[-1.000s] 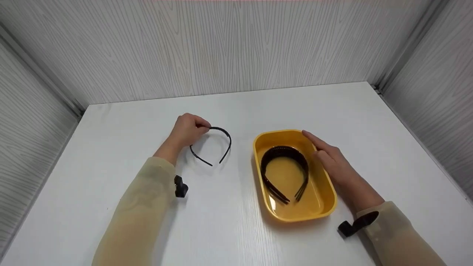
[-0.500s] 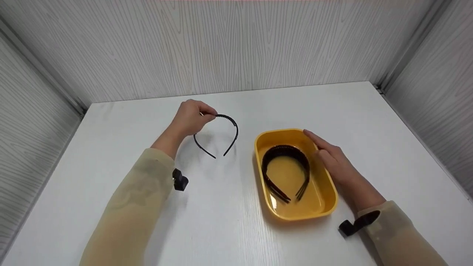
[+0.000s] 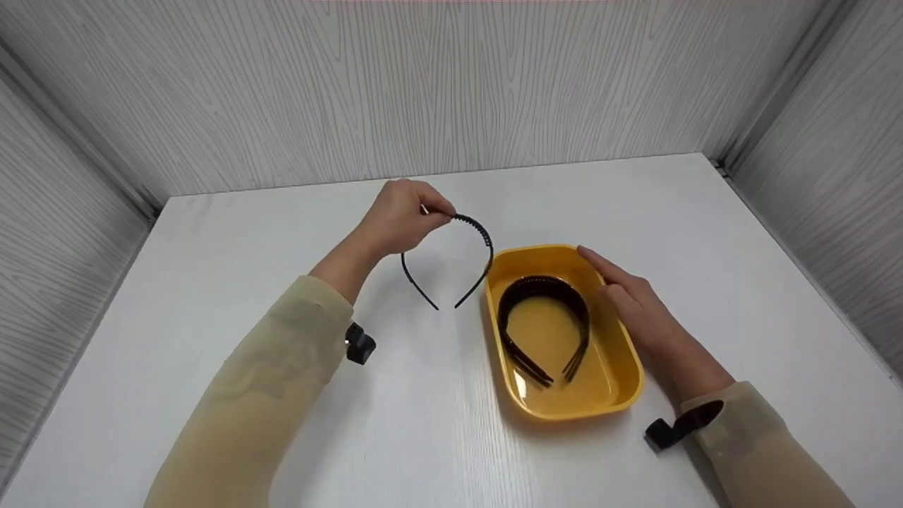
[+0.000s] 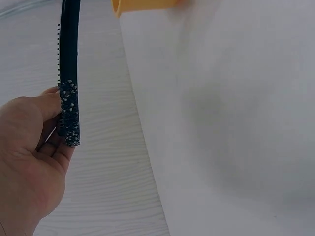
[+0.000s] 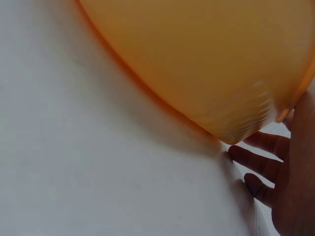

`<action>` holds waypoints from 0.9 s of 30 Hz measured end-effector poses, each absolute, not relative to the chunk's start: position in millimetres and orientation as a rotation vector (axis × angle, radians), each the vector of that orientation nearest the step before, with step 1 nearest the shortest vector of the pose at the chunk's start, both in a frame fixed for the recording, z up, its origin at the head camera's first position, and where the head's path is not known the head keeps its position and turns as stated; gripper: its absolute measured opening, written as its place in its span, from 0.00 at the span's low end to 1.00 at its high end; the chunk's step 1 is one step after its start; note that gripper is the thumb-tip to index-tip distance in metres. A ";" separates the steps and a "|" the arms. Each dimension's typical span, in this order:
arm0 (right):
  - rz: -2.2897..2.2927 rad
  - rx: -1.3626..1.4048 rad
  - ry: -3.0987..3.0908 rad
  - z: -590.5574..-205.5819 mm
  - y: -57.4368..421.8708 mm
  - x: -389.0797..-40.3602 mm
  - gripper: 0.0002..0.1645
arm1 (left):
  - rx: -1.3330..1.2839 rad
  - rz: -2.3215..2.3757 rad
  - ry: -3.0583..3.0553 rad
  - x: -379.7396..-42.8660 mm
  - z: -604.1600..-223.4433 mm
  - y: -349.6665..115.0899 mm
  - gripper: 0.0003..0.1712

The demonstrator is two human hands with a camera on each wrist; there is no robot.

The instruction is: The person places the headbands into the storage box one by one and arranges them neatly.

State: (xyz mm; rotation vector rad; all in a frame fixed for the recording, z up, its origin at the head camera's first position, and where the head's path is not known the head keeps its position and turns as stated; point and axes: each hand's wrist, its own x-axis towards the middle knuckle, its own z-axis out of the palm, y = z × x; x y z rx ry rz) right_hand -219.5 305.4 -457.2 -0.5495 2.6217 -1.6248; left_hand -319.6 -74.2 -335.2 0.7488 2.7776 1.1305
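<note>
My left hand [image 3: 402, 219] pinches a thin black headband [image 3: 490, 243] at the top of its arch, and its two ends point down toward me. In the left wrist view, the headband [image 4: 70, 54] shows small teeth along one edge and a glittery studded section by my left hand [image 4: 34, 147]. My right hand [image 3: 642, 314] holds the right rim of a yellow plastic tub [image 3: 617, 367], thumb over the rim. From the right wrist view, the fingers of my right hand [image 5: 275, 172] lie outside the tub [image 5: 197, 64]. Several dark headbands [image 3: 543, 286] lie stacked in the tub.
The tub stands on a white table [image 3: 437, 423]. Pale wood-grain panels [image 3: 423, 92] enclose the table at the back and both sides. A black wrist device [image 3: 360, 344] is on the left sleeve, another [image 3: 663, 432] on the right.
My left hand has lifted the headband off the table and carried it rightward, close to the tub's left rim. My right hand and the tub have stayed put.
</note>
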 end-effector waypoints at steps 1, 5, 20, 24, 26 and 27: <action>-1.623 -0.551 2.620 -457.1 305.1 -219.4 0.40 | 0.771 1.124 2.772 -317.7 -333.8 -70.5 0.09; -1.599 -0.564 2.627 -456.9 304.8 -219.6 0.39 | 0.861 1.104 2.745 -310.3 -329.4 -55.0 0.09; -1.626 -0.468 2.564 -453.0 303.2 -217.7 0.40 | 1.188 0.966 2.671 -291.6 -330.2 -3.8 0.10; -1.616 -0.505 2.594 -454.3 303.1 -218.3 0.39 | 1.223 0.968 2.645 -290.1 -334.1 4.5 0.10; -1.586 -0.530 2.632 -455.0 303.2 -218.2 0.38 | 1.251 0.964 2.634 -289.4 -336.4 8.3 0.09; -1.579 -0.543 2.644 -455.4 303.2 -218.2 0.38 | 1.264 0.961 2.630 -289.0 -337.5 10.1 0.09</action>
